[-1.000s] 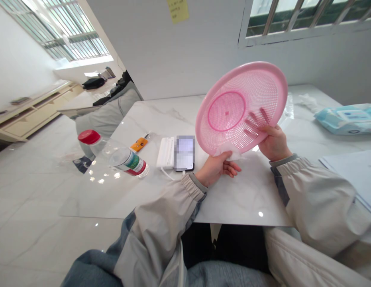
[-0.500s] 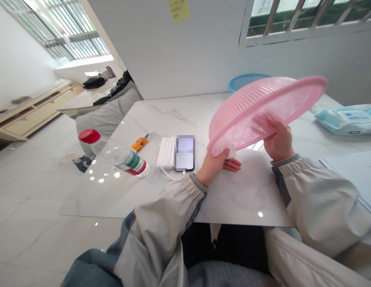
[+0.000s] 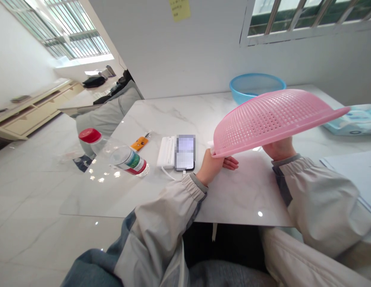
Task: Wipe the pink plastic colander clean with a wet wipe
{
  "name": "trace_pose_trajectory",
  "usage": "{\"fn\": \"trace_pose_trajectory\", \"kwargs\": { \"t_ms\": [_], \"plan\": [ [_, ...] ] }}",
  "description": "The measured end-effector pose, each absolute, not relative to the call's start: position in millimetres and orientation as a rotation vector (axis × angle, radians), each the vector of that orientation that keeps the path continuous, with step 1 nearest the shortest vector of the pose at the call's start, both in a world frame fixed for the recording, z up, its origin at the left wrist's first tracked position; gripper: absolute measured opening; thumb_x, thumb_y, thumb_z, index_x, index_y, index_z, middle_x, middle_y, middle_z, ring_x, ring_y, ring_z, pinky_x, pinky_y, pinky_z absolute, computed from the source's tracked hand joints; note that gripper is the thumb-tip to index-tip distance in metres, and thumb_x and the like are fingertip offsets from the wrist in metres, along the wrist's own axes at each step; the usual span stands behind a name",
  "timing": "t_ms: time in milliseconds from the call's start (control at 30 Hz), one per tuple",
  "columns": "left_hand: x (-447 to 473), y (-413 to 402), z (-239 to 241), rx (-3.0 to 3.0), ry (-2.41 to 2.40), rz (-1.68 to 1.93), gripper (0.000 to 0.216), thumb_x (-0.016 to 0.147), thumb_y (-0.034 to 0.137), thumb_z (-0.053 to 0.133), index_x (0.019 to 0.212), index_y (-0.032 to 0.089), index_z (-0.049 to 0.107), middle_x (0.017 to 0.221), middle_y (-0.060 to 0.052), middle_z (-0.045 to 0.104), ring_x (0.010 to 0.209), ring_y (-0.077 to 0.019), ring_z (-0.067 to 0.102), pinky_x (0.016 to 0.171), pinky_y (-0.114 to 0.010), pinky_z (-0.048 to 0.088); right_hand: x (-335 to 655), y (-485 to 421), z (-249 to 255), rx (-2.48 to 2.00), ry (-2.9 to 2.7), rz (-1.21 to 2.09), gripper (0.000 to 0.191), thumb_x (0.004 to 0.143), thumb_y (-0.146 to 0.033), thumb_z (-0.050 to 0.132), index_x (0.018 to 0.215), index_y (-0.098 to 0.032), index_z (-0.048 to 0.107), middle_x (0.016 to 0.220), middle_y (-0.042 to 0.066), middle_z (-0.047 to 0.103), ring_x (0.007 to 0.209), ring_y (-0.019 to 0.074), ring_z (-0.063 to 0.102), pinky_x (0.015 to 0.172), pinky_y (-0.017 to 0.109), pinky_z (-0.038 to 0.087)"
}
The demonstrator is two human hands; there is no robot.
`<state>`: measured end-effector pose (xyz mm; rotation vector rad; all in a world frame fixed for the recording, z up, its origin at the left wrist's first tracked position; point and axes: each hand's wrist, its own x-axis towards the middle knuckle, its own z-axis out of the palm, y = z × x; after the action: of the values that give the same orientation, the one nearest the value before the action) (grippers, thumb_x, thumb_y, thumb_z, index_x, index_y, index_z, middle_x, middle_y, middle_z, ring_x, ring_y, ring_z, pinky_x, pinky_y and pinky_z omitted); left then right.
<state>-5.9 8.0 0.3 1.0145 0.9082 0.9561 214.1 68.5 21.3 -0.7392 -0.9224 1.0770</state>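
A pink plastic colander (image 3: 271,117) is held above the table, tilted with its perforated outside facing up and toward me. My left hand (image 3: 213,165) grips the left end of its rim. A bit of white wipe (image 3: 211,146) shows between that hand and the rim. The left hand's thumb is hidden, while some fingertips stick out below the rim. Under the front edge, my right hand (image 3: 279,148) supports the colander from its inner side; its fingers are covered by the colander.
Behind the colander stands a blue plastic basket (image 3: 254,85). To the right lie a wipes pack (image 3: 355,121) and papers (image 3: 349,171). A phone (image 3: 185,153), a white power bank (image 3: 165,152), an orange item (image 3: 139,143) and a red-capped bottle (image 3: 125,161) are at left.
The colander has turned over from showing its inside to showing its outside, and its right end has swung right and down. More of the blue basket shows. Both hands stay nearly in place.
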Motion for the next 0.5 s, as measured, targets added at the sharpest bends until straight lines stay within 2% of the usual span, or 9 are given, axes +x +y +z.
{"fn": "trace_pose_trajectory", "kwargs": {
  "t_ms": [167, 367, 500],
  "plan": [
    [-7.5, 6.5, 0.7, 0.962, 0.894, 0.965, 0.047, 0.1, 0.057, 0.071, 0.111, 0.011, 0.072, 0.083, -0.013, 0.082, 0.068, -0.0227, 0.08, 0.071, -0.035, 0.068, 209.3, 67.6, 19.3, -0.671, -0.908, 1.097, 0.028, 0.082, -0.04, 0.089, 0.105, -0.033, 0.075, 0.13, 0.001, 0.08, 0.145, 0.0318, 0.064, 0.137, 0.054, 0.04],
    [-5.8, 6.3, -3.7, 0.941, 0.802, 0.875, 0.058, 0.096, 0.065, 0.077, 0.11, 0.01, 0.073, 0.091, -0.017, 0.084, 0.075, -0.0239, 0.082, 0.078, -0.037, 0.069, 206.2, 68.7, 4.1, -0.716, -0.906, 1.256, 0.019, 0.096, -0.044, 0.077, 0.113, -0.035, 0.079, 0.141, -0.001, 0.078, 0.15, 0.0302, 0.061, 0.131, 0.057, 0.048],
    [-4.5, 6.7, -3.1, 0.884, 0.718, 0.854, 0.05, 0.099, 0.058, 0.075, 0.106, 0.008, 0.074, 0.09, -0.017, 0.083, 0.075, -0.0226, 0.081, 0.08, -0.037, 0.068, 199.1, 61.7, -1.4, -0.725, -0.857, 1.462, 0.026, 0.103, -0.049, 0.071, 0.124, -0.037, 0.08, 0.15, -0.003, 0.074, 0.148, 0.0308, 0.064, 0.127, 0.06, 0.053]
  ]
}}
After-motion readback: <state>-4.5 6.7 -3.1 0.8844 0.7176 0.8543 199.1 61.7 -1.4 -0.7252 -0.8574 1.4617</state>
